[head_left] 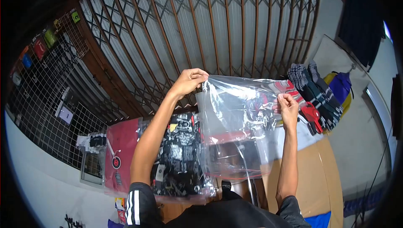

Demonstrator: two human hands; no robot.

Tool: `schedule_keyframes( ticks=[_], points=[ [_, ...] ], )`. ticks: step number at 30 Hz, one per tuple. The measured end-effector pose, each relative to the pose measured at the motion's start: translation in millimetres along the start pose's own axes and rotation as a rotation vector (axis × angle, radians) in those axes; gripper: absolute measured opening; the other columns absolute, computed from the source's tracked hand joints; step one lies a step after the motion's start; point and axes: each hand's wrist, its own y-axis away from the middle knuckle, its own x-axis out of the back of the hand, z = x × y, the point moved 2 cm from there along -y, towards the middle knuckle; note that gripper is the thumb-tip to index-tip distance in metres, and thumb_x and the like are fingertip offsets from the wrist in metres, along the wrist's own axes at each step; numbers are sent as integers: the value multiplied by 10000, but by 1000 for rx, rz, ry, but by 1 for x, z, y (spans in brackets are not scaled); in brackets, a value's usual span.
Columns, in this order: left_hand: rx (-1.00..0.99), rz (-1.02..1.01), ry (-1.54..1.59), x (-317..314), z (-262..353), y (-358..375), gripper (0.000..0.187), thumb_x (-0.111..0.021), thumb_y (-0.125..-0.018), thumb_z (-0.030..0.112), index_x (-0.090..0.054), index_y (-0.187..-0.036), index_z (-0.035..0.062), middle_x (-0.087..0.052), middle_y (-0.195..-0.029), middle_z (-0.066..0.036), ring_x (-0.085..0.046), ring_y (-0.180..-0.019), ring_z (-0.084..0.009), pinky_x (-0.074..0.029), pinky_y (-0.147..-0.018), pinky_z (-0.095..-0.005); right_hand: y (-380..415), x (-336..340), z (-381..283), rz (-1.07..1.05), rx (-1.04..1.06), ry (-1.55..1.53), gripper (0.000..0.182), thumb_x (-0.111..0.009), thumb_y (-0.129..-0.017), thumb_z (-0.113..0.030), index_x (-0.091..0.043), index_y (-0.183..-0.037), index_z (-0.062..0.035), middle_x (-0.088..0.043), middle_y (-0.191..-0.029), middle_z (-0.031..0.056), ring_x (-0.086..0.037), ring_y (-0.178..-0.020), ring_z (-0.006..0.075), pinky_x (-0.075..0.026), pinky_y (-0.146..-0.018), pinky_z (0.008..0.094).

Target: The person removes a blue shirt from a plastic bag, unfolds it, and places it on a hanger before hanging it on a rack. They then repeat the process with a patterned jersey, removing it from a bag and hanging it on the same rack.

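A large clear plastic bag (235,118) hangs spread out in front of me. My left hand (191,81) pinches its upper left corner between thumb and fingers. At the upper right edge, my right hand (288,107) is closed on the plastic too. Through the sheet I can make out reddish and dark shapes, but glare blurs them. Below my left forearm lies a plastic-wrapped black item with white and grey print (178,152). A plastic-wrapped maroon item (121,152) is beside it on the left.
A cardboard sheet (312,173) lies below my right arm. Striped knitted items (323,97) are stacked at right, beside a red-and-black object (311,116) and a purple-and-yellow bag (341,86). A folding metal gate (201,26) stands ahead; a wire grid rack (40,114) is at left.
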Motion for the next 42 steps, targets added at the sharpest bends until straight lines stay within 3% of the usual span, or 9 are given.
schedule_keyframes(
  ticks=[9, 12, 14, 18, 24, 29, 34, 39, 42],
  points=[
    [302, 216, 213, -7, -129, -111, 200, -594, -1097, 144, -586, -1187, -34, -681, -1203, -175, -786, -957, -315, -673, -782, -358, -156, -49, 145, -4, 39, 202, 181, -712, -1037, -187, -717, -1047, -6, -691, -787, -17, -634, -675, 44, -482, -579, 201],
    [271, 333, 226, -5, -194, -140, 96, -595, -1042, 37, -594, -1106, -34, -692, -1059, -164, -796, -894, -341, -681, -703, -374, -123, -95, 144, 125, 188, 568, 481, -733, -973, -189, -621, -1381, 40, -718, -1246, 228, -700, -1168, 331, -534, -1005, 377],
    [316, 335, 192, 3, -242, -156, 135, -605, -1068, 89, -605, -1127, -32, -690, -1066, -143, -792, -920, -301, -684, -750, -377, -80, -125, 170, -75, 173, 463, 606, -719, -974, -240, -532, -1505, -15, -531, -1527, 286, -478, -1462, 427, -375, -1198, 524],
    [420, 485, 41, 10, -307, -175, 98, -596, -1032, 59, -640, -1087, -8, -717, -968, -112, -762, -773, -216, -639, -648, -338, 3, -162, 223, -398, 132, 798, 757, -724, -962, -353, -420, -1605, -93, -331, -1683, 251, -245, -1572, 499, -152, -1199, 785],
    [341, 497, -180, 20, -364, -181, 355, -655, -952, 154, -650, -1243, -50, -762, -1107, -199, -750, -1008, -294, -588, -915, -390, 48, -162, 262, -607, -66, 945, 757, -714, -958, -361, -419, -1611, -116, -278, -1709, 249, -173, -1595, 498, -112, -1207, 794],
    [232, 134, -843, -49, -295, -151, 834, -695, -994, 235, -244, -1607, -108, -443, -1561, -376, -394, -1512, -463, -347, -1249, -468, 45, -147, 264, -549, -169, 1031, 720, -680, -960, -358, -449, -1597, -113, -280, -1700, 272, -186, -1587, 510, -115, -1217, 784],
    [464, -612, -934, -165, -277, -52, 842, -609, -910, 46, -175, -1596, -174, -193, -1615, -486, -287, -1497, -624, -297, -1255, -604, 49, -143, 285, -438, -125, 961, 699, -691, -948, -291, -470, -1577, -82, -300, -1681, 288, -208, -1574, 523, -129, -1233, 760],
    [402, -1069, -1235, -222, -248, 36, 940, -626, -964, 174, -80, -1728, 203, 5, -1755, -298, -171, -1520, -671, -236, -1114, -874, 54, -134, 269, -327, -47, 942, 618, -709, -924, -200, -538, -1499, -50, -332, -1664, 297, -238, -1555, 543, -141, -1248, 726],
    [624, -859, -1101, -226, -322, 54, 955, -634, -975, 257, -44, -1721, 345, 35, -1781, -209, -62, -1523, -691, -196, -1072, -921, 59, -132, 285, -330, -105, 931, 621, -704, -925, -197, -535, -1502, -38, -317, -1673, 296, -238, -1553, 546, -149, -1260, 702]
  ],
)
